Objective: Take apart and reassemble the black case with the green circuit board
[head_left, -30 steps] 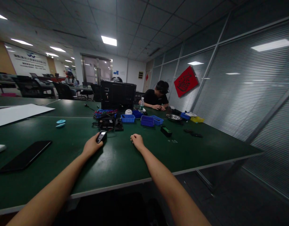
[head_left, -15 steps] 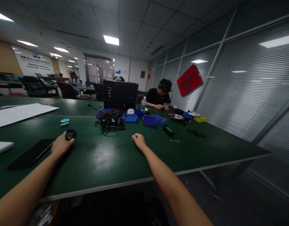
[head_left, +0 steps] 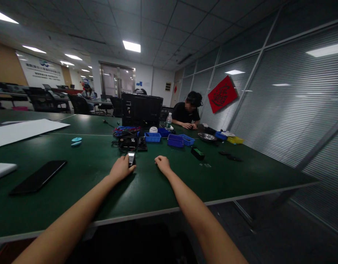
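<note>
My left hand is closed around a small dark handheld device with a pale screen, just above or on the green table. Its kind is too small to make out. My right hand lies curled into a loose fist on the table, to the right of the left one. Whatever is inside that fist, if anything, is hidden. Beyond the left hand stand a black box with cables and a small black stand.
A black tablet-like slab, a white object and a light-blue item lie leftward. Blue bins, a monitor, a bottle, a metal bowl and a green-topped black box stand farther back. Another person sits opposite.
My left hand has carried the device rightward from beside the black slab to near the middle, and its pale screen now shows. My right hand has stayed in place.
</note>
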A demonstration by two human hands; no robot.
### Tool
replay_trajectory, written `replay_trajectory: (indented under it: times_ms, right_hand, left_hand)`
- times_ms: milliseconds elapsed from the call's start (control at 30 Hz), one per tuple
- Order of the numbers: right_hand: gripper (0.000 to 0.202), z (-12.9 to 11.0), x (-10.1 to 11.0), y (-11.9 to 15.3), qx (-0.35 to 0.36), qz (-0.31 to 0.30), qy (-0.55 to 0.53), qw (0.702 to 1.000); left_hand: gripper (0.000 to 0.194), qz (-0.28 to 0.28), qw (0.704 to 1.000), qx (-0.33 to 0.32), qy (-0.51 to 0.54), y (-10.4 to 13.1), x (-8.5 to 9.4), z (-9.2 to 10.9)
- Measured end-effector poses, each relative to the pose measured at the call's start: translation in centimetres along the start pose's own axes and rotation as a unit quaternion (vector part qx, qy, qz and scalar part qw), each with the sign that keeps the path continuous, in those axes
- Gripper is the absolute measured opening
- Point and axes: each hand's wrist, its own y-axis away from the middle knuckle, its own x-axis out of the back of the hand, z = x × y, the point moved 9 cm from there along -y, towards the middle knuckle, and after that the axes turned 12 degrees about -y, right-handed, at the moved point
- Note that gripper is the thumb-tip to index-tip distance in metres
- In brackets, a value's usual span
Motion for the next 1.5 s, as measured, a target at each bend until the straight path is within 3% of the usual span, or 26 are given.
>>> replay_trajectory:
  times_ms: [133, 233, 333, 467, 567, 767, 867, 1000, 1133, 1200, 1267, 1367, 1433, 1500]
  right_hand:
    - [0.024, -0.1, 0.9, 0.0, -0.003, 0.031, -0.023, 0.999]
    - [0.035, -0.9, 2.1, 0.6, -0.001, 0.067, -0.009, 0.998]
    - [0.042, -2.4, 2.3, 1.6, 0.01, 0.069, 0.05, 0.996]
    - [0.059, -3.2, 0.8, 2.4, 0.005, 0.012, 0.177, 0.984]
    - [0.05, -2.4, 1.1, 2.1, -0.023, 0.002, 0.219, 0.975]
    - [0.044, 1.0, 7.1, 1.0, -0.133, 0.105, 0.236, 0.957]
    - [0.048, 1.7, 8.8, 1.0, -0.15, 0.135, 0.221, 0.954]
    - [0.045, 0.3, 10.5, 1.5, -0.109, 0.209, 0.176, 0.956]
    - [0.051, -2.3, 12.0, 2.2, 0.005, 0.292, 0.053, 0.955]
    - [0.047, -2.1, 11.5, 1.8, 0.017, 0.27, -0.072, 0.96]
    - [0.042, -0.7, 9.5, 0.9, -0.039, 0.202, -0.235, 0.95]
    - [0.04, 1.3, 4.5, 0.4, -0.174, 0.061, -0.433, 0.882]
    - [0.038, 1.9, 2.1, 0.7, -0.241, -0.007, -0.492, 0.836]
    - [0.035, 2.4, 0.9, 1.1, -0.281, -0.042, -0.515, 0.809]
  left_hand:
    - [0.08, -0.012, 0.991, -0.03, 0.131, -1.1, -1.3, 6.1]
    - [0.078, -0.034, 0.953, -0.041, 0.299, -1.5, -2.8, 8.5]
    - [0.062, -0.005, 0.924, -0.008, 0.383, -1.6, -3.4, 7.6]
    - [0.051, 0.053, 0.928, 0.063, 0.363, -1.5, -3.1, 4.2]
    - [0.047, 0.069, 0.932, 0.079, 0.347, -1.4, -2.7, 3.1]
    - [0.053, 0.066, 0.936, 0.075, 0.338, -1.4, -2.6, 3.4]
    - [0.058, 0.056, 0.934, 0.09, 0.34, -1.4, -2.9, 3.2]
    - [0.059, 0.041, 0.937, 0.087, 0.336, -1.5, -3.2, 3.1]
    - [0.061, 0.031, 0.939, 0.082, 0.333, -1.5, -3.4, 3.3]
    - [0.063, 0.029, 0.94, 0.083, 0.331, -1.4, -3.3, 3.3]
    - [0.064, 0.026, 0.94, 0.082, 0.33, -1.4, -3.2, 3.4]
    - [0.063, 0.023, 0.941, 0.082, 0.327, -1.3, -3.1, 3.5]
    - [0.064, 0.02, 0.942, 0.081, 0.325, -1.3, -3.2, 3.6]
    - [0.063, 0.018, 0.942, 0.076, 0.325, -1.3, -3.3, 3.7]
